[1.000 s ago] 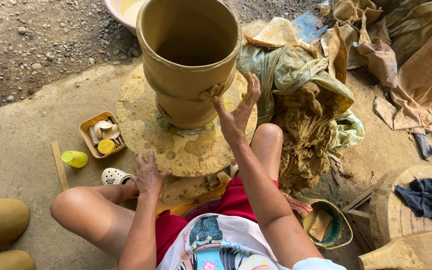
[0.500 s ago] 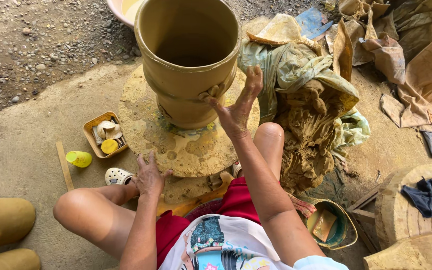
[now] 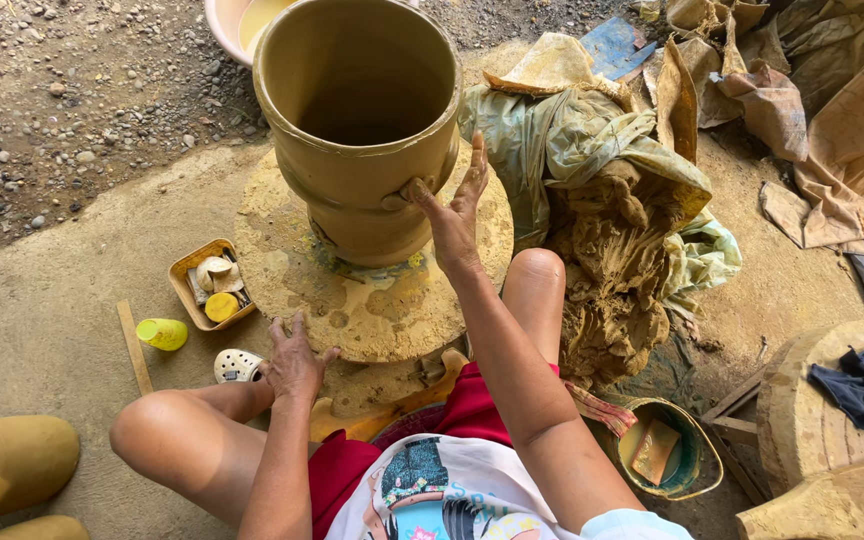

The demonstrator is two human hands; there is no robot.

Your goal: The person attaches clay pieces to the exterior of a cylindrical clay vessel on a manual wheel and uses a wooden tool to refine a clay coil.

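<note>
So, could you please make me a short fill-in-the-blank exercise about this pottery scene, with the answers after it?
1. The right hand touches the outer wall of the tall clay ____.
2. The left hand rests on the edge of the round ____ under the vessel.
3. The small tray of tools lies beside a ____ cup on the ground.

Missing words: pot; wheel; yellow

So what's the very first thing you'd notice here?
The big clay pot standing on a round wheel in the middle. The person's right hand presses against its side, while the left hand rests at the wheel's near edge. Right of it lies a muddy heap of clay on crumpled plastic sheets.
</note>
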